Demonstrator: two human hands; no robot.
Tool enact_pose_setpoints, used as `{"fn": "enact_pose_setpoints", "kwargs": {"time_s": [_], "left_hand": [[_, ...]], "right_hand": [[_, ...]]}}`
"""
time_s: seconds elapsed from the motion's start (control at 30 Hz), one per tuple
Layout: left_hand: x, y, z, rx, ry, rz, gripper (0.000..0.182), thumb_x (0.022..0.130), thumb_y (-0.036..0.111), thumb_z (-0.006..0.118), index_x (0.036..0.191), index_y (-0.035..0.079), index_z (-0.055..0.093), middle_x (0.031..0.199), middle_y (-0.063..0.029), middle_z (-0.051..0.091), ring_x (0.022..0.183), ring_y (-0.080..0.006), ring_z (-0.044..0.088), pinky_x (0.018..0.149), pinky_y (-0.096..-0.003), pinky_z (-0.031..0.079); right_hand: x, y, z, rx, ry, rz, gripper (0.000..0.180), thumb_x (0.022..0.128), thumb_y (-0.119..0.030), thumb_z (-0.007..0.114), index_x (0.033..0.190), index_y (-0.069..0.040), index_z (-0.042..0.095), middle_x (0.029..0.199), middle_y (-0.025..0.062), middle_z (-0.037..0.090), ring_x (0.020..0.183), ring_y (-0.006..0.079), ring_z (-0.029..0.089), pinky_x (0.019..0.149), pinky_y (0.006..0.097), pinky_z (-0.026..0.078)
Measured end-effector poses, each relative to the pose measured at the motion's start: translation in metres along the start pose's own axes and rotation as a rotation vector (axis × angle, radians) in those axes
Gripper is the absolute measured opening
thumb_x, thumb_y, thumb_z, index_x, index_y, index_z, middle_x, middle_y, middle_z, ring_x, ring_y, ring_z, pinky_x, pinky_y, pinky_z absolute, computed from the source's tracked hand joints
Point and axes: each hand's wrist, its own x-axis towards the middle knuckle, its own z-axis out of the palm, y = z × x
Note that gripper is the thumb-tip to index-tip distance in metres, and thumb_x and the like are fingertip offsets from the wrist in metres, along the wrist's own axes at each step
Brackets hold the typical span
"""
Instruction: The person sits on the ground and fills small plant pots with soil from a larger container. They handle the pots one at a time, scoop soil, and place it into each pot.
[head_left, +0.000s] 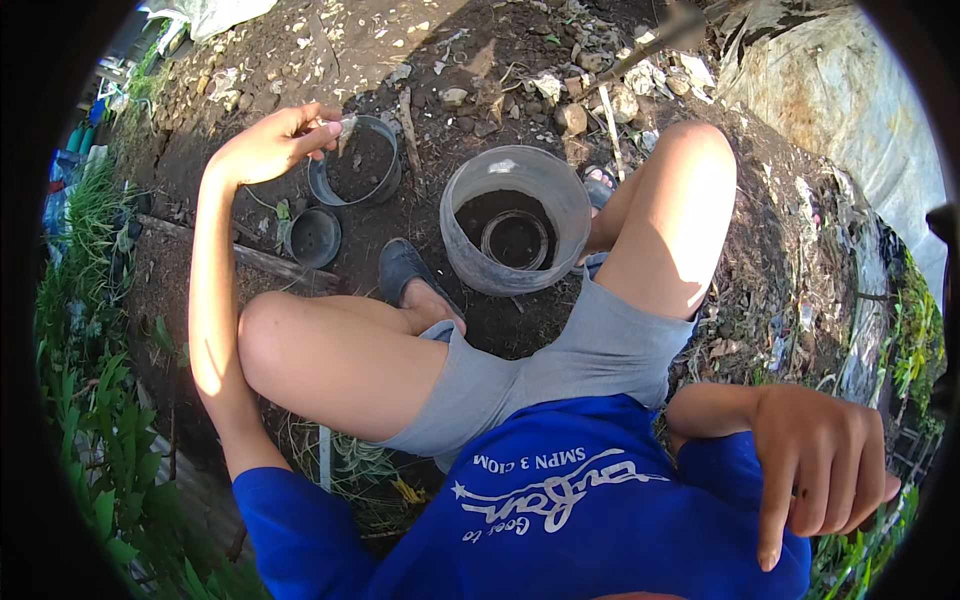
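My left hand (281, 142) reaches forward, its thumb and fingers pinched on a small pale scrap (346, 133). It hovers by the rim of a dark plastic ring-shaped container (321, 182) with soil inside. Just nearer to me, a small black plant pot (316, 237) rests on the ground. Between my feet stands a large cloudy plastic tub (487, 274), holding dark soil with a round ring-like impression or rim in it. My right hand (821, 469) is raised close to the camera, back of the hand showing, fingers bent and index pointing down. Its palm is hidden.
A wooden stick (247, 255) lies beside the small pot, another (409, 127) beside the ring. Stones (571, 118) and litter are scattered ahead. A pale tarp (832, 90) covers the far right. Green plants (90, 420) grow at left. My sandalled foot (412, 281) is near the tub.
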Motion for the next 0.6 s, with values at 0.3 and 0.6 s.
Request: {"fn": "enact_pose_setpoints", "kwargs": {"time_s": [0.3, 0.6], "left_hand": [[0.018, 0.008, 0.009, -0.036, 0.012, -0.049, 0.05, 0.109, 0.034, 0.059, 0.143, -0.003, 0.055, 0.105, -0.0139, 0.074, 0.094, -0.0181, 0.068, 0.086, -0.034, 0.054], [0.037, 0.019, 0.011, -0.145, -0.035, 0.025, 0.042, 0.11, 0.027, 0.057, 0.141, -0.001, 0.057, 0.105, -0.009, 0.072, 0.092, -0.0143, 0.067, 0.079, -0.0294, 0.052]], "right_hand": [[-0.115, -0.026, -0.039, -0.702, 1.278, -0.324, 0.047, 0.111, -0.046, 0.047, 0.088, -0.008, 0.062, 0.058, -0.0033, 0.038, 0.056, 0.0119, 0.037, 0.073, 0.0333, 0.043], [-0.116, -0.028, -0.083, -1.301, 1.578, -0.337, 0.036, 0.112, -0.031, 0.052, 0.097, -0.002, 0.066, 0.061, -0.003, 0.04, 0.058, 0.0087, 0.039, 0.07, 0.0313, 0.047]]}}
